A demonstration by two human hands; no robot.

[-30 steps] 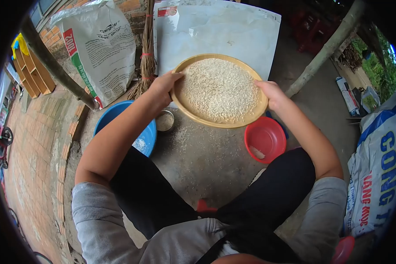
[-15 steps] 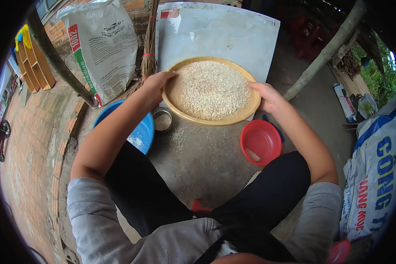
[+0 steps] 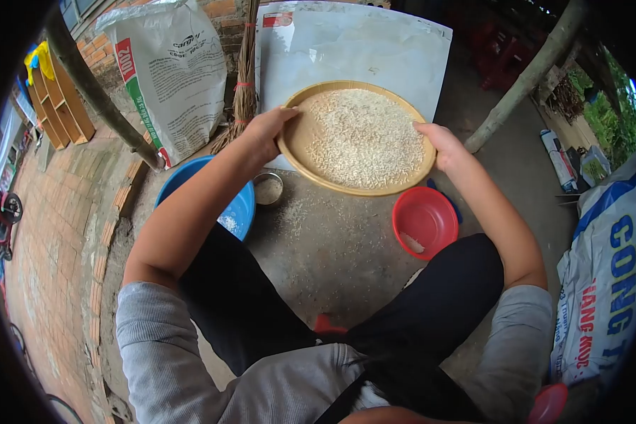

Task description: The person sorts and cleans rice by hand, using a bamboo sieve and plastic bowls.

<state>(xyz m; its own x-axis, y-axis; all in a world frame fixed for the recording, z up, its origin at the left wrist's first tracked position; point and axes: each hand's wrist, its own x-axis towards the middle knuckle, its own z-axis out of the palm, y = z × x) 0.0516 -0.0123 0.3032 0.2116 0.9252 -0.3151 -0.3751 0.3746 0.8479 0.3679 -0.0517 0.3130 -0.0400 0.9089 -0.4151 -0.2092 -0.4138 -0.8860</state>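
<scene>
A round, shallow winnowing basket (image 3: 300,145) is held up in front of me, over the concrete floor. Pale rice grains (image 3: 367,138) are spread across it, mostly toward its right side, leaving a bare patch at the left. My left hand (image 3: 267,131) grips the left rim, and my right hand (image 3: 442,143) grips the right rim with its thumb on top. The fingers beneath the basket are hidden. Below on the right stands a red plastic basin (image 3: 425,222) with a little rice in it. Under my left forearm, a blue basin (image 3: 244,205) shows some white grains.
A small metal bowl (image 3: 268,189) sits beside the blue basin, with grains scattered on the floor (image 3: 318,233) nearby. Behind are a white board (image 3: 346,42), a straw broom (image 3: 244,78) and a white sack (image 3: 169,78). Wooden poles (image 3: 523,81) flank the area; another sack (image 3: 601,283) stands at right.
The basket has shifted slightly right and up in view, with both hands still on its rim. Its tilt has changed a little, and the rice lies farther toward the right side.
</scene>
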